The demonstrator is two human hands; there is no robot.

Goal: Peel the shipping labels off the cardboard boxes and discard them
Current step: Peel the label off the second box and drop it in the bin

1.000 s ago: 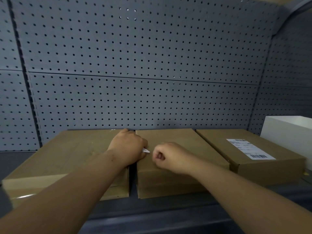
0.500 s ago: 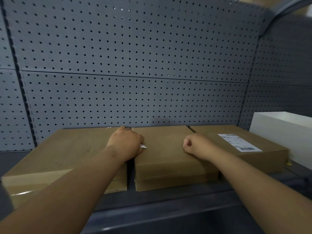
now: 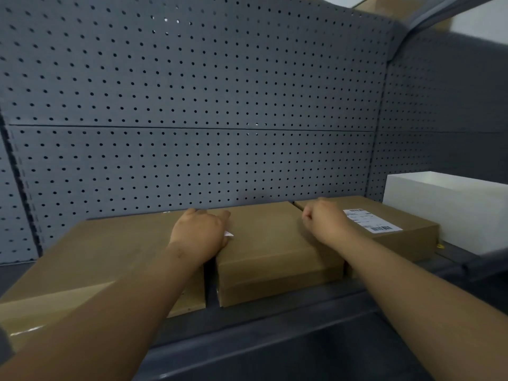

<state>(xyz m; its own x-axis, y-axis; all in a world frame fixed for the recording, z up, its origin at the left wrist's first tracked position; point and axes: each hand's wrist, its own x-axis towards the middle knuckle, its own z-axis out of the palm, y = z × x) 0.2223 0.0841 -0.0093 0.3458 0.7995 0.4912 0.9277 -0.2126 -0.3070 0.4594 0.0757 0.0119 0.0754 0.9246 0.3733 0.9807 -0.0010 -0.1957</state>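
On the right-hand box (image 3: 384, 229), the shipping label (image 3: 371, 220) lies flat: thin, tearable paper, best lifted at a corner. Right hand (image 3: 325, 220) curled empty beside it; left hand (image 3: 199, 232) closed on a white scrap (image 3: 228, 234).

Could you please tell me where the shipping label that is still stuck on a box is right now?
The shipping label lies on top of the rightmost cardboard box, right of the head view, between the right hand and the white box.
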